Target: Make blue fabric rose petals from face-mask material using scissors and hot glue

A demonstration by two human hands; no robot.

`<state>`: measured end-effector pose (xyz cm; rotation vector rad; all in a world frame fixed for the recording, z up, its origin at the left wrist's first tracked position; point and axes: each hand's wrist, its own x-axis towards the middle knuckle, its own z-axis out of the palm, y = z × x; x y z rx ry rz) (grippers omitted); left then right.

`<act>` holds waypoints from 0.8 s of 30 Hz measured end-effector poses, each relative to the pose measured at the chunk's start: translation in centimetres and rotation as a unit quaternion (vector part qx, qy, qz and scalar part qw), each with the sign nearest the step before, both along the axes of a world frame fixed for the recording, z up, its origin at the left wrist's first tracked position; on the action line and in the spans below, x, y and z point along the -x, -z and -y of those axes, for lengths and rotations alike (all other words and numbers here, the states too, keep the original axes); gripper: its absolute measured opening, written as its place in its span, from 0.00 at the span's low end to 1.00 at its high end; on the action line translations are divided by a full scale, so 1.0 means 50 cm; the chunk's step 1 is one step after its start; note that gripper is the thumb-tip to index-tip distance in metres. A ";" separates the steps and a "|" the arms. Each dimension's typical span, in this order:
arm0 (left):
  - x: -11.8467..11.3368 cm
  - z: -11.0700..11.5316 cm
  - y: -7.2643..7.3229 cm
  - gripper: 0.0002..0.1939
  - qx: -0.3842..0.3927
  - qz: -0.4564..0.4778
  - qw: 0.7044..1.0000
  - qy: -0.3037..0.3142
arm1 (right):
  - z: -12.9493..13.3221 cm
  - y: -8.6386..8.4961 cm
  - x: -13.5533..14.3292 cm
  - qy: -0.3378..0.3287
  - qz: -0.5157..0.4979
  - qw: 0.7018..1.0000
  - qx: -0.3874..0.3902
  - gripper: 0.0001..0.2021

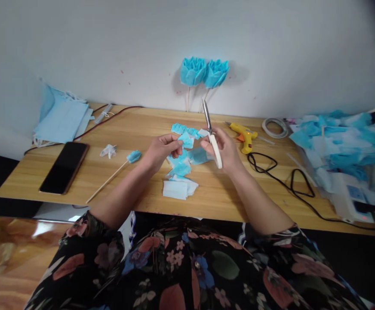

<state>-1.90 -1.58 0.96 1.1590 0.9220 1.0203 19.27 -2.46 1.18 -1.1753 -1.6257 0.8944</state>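
Note:
My left hand (165, 150) pinches a small light-blue fabric piece (187, 140) above the middle of the wooden table. Close by on the right, my right hand (223, 150) is wrapped round white-handled scissors (216, 153), their metal blades pointing up and away from me. Cut blue pieces (179, 164) lie below and between the hands, with folded pale pieces (175, 189) nearer the front edge. Behind the hands is a row of pleated blue pieces (182, 129). A stick with a small blue bud (133, 156) lies left of my left hand.
Two blue flowers on sticks (193, 72) lean against the wall. A black phone (64, 168) and stacked masks (63, 116) are at left. At right are a yellow glue gun (247, 137), a black cord (282, 177), a coiled white cable (275, 128) and a blue fabric heap (342, 142).

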 end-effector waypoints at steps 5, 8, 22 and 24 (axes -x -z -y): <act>0.004 -0.001 -0.010 0.14 -0.006 0.008 1.000 -0.029 | -0.003 -0.007 -0.020 -0.006 0.250 0.945 -0.212 0.20; 0.006 -0.001 -0.011 0.10 -0.006 0.028 0.999 -0.023 | -0.005 -0.003 -0.022 -0.008 0.345 0.898 -0.271 0.18; 0.016 -0.007 -0.006 0.14 0.015 0.094 0.993 0.073 | -0.002 -0.005 -0.028 -0.048 0.368 0.893 -0.254 0.21; 0.019 -0.010 -0.002 0.15 0.006 0.097 0.992 0.077 | -0.002 -0.002 -0.027 -0.058 0.350 0.901 -0.249 0.22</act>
